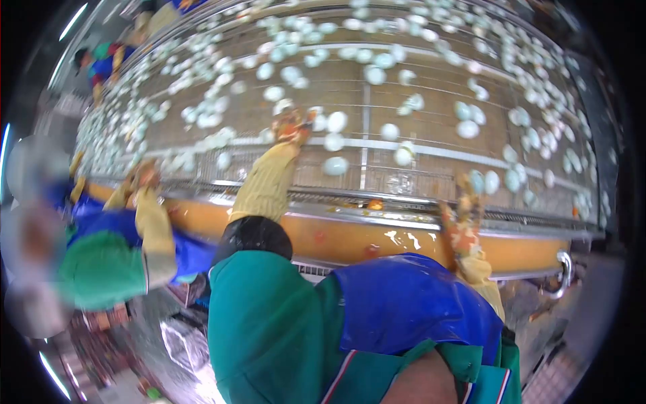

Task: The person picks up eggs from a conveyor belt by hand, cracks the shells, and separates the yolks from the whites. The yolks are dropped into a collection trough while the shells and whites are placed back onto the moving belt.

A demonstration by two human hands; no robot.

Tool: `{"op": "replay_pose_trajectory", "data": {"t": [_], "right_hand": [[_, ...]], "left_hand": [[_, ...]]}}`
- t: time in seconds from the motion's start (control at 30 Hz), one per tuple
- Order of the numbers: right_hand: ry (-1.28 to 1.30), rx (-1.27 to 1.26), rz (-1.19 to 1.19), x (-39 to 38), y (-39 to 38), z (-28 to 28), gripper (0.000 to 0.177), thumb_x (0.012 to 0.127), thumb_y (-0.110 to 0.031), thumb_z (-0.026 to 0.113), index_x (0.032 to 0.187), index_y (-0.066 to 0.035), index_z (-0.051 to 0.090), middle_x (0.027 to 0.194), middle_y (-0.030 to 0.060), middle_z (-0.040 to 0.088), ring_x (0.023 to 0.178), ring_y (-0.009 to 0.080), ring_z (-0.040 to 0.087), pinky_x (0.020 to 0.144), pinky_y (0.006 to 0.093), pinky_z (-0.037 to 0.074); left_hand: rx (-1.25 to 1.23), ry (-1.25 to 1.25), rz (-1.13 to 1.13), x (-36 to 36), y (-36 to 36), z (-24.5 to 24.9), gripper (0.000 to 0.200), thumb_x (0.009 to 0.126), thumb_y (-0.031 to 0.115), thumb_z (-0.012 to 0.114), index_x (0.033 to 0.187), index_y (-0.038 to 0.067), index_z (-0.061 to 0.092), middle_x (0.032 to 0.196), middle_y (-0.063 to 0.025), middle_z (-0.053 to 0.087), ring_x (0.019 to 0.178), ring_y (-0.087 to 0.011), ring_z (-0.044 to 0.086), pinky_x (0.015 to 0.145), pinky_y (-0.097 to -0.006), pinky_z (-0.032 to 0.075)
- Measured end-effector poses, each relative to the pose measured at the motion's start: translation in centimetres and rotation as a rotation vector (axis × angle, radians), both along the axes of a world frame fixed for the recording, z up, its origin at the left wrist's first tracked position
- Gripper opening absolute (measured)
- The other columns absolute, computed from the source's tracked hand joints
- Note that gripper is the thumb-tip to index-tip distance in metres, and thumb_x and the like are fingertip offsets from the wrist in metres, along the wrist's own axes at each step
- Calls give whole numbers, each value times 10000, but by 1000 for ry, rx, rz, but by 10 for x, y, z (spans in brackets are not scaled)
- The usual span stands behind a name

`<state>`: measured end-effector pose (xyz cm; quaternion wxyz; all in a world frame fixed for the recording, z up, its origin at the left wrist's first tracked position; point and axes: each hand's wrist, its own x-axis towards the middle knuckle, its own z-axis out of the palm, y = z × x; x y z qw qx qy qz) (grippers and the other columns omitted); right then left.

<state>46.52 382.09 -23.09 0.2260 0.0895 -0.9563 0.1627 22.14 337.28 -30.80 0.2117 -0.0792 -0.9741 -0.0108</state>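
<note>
My left hand (293, 126), in a yellowish glove with reddish stains, reaches over the wire conveyor (424, 111). Its fingers are blurred; a pale egg (283, 106) is right at their tips, but a grip on it cannot be made out. Close to its right side lie more pale eggs (337, 122), scattered singly and in clusters across the belt. My right hand (463, 225), gloved and stained in the same way, is at the conveyor's near edge with its fingers apart and nothing visible between them. Just beyond its fingertips are two eggs (492, 182).
A metal rail and an orange-brown edge (404, 244) run between my body and the belt. On the left, a co-worker's gloved hands (145, 178) reach to the same edge. Another person (104, 64) stands at the far left. A curved metal handle (564, 275) is at the right.
</note>
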Motion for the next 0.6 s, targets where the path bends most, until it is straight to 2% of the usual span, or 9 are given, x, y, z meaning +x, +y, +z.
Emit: {"op": "replay_pose_trajectory", "data": {"t": [0.17, 0.2, 0.23, 0.27, 0.33, 0.43, 0.5, 0.53, 0.6], "right_hand": [[-146, -146, -87, 5, 0, 29, 557, 790, -242, 637, 1299, -98, 463, 1268, 151, 502, 1071, 317, 536, 899, 398, 429], [-218, -121, -107, 8, 2, 29, 535, 802, -243, 621, 1295, -103, 468, 1249, 157, 514, 1054, 325, 541, 896, 409, 430], [-191, -133, -93, 11, 5, 23, 508, 812, -244, 607, 1282, -100, 479, 1233, 161, 524, 1042, 330, 546, 894, 415, 430], [-161, -148, -74, 11, 10, 22, 483, 821, -245, 592, 1270, -98, 491, 1218, 165, 534, 1030, 334, 551, 892, 421, 430], [-138, -334, -33, 12, 22, 20, 444, 813, -201, 606, 1234, -90, 521, 1153, 171, 570, 1031, 338, 555, 882, 409, 441], [-183, -639, -7, 15, 35, 38, 427, 811, -147, 617, 1224, -84, 530, 1131, 171, 584, 1040, 323, 562, 863, 376, 461], [-250, -763, 2, 15, 41, 54, 422, 818, -158, 619, 1223, -80, 531, 1129, 155, 588, 1012, 283, 584, 855, 347, 465], [-268, -837, 26, 16, 43, 57, 426, 818, -164, 623, 1226, -79, 530, 1125, 149, 590, 1003, 268, 591, 855, 338, 464], [-337, -944, 132, 16, 41, 69, 431, 856, -217, 601, 1254, -83, 506, 1126, 120, 590, 1004, 211, 584, 871, 315, 457]], "left_hand": [[346, -256, 89, -24, -8, -27, 290, 864, 388, 492, 889, 134, 628, 825, -70, 642, 779, -244, 616, 672, -397, 477], [-230, -5, -2, -16, -6, -22, 298, 851, 387, 515, 943, 121, 614, 889, -97, 644, 850, -264, 619, 718, -387, 483], [-118, -222, 130, -11, 5, -2, 481, 814, 429, 544, 1171, 107, 555, 1059, -104, 628, 982, -290, 591, 868, -424, 442], [121, -334, 159, -4, -1, 6, 486, 807, 427, 561, 1170, 105, 553, 1131, -138, 600, 1057, -296, 566, 875, -395, 450], [-36, -523, 124, -1, 12, 48, 508, 813, 422, 586, 1205, 103, 533, 1170, -144, 577, 1063, -302, 563, 857, -362, 467], [601, -296, -133, 38, 38, 71, 457, 850, 262, 610, 1253, 83, 492, 1156, -108, 586, 1038, -237, 578, 889, -344, 467], [625, -394, -271, 92, 112, 136, 427, 875, 219, 599, 1263, 83, 481, 1196, -82, 549, 1031, -195, 573, 802, -289, 543], [1197, -688, -213, 117, 152, 164, 464, 857, 269, 620, 1261, 81, 489, 1183, -89, 550, 1030, -203, 574, 751, -282, 561], [1398, -878, -407, 148, 202, 174, 550, 792, 309, 671, 1256, 65, 504, 1169, -101, 557, 1003, -191, 585, 730, -280, 559]]}}
